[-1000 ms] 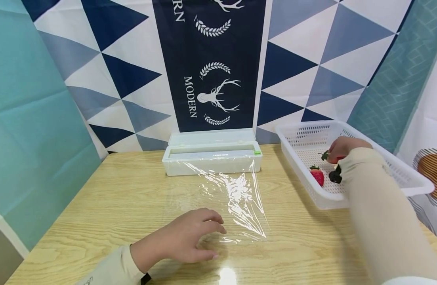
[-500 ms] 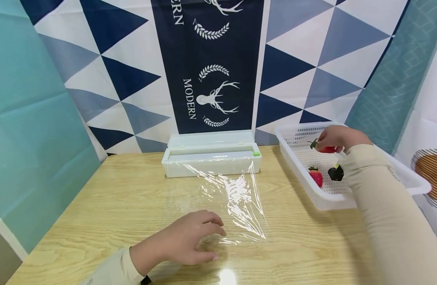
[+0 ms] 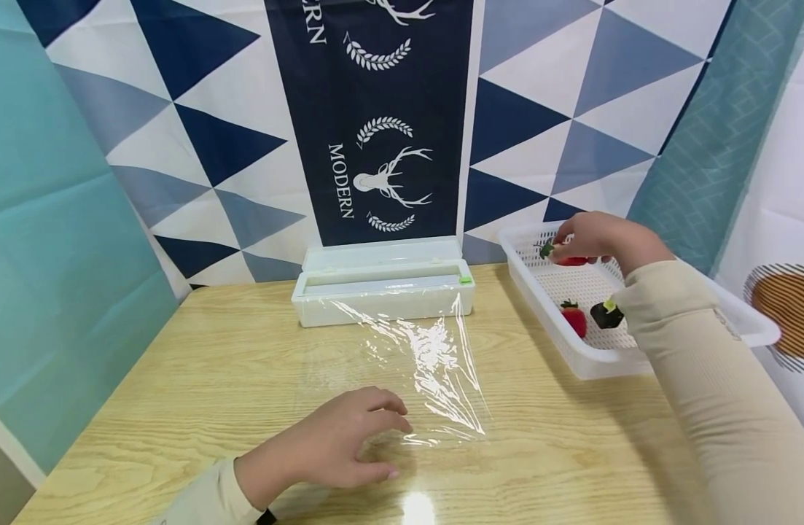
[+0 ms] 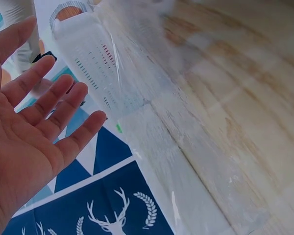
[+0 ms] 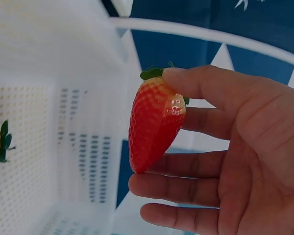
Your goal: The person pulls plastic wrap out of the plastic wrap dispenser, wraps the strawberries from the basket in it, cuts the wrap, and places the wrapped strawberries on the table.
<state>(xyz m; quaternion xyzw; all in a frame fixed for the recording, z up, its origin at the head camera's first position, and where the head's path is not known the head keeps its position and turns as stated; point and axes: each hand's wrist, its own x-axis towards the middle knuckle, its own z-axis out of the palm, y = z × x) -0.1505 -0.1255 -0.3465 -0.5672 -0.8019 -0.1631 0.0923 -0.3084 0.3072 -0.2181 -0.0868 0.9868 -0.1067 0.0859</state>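
Observation:
My right hand [image 3: 601, 237] pinches a red strawberry [image 5: 154, 122] near its green leaves, between thumb and fingers. It is held up over the white perforated basket [image 3: 539, 310] on the right. Below it in the basket lie another strawberry [image 3: 574, 321] and a dark object [image 3: 606, 314] with a yellow bit on top. My left hand [image 3: 345, 441] has relaxed, spread fingers over the near left part of a clear plastic film sheet [image 3: 434, 357]. The left wrist view shows that palm [image 4: 19, 152] with nothing in it.
A white cling film box [image 3: 382, 310] with its lid raised stands at the back of the wooden table [image 3: 198, 379], the film drawn out from it toward me. A green slider [image 3: 466, 280] sits at its right end. Patterned cloth [image 3: 402, 109] hangs behind.
My right hand has lifted the strawberry from the basket floor and moved it up and left, toward the basket's far left corner. My left hand stays nearly still. The head view has shifted slightly.

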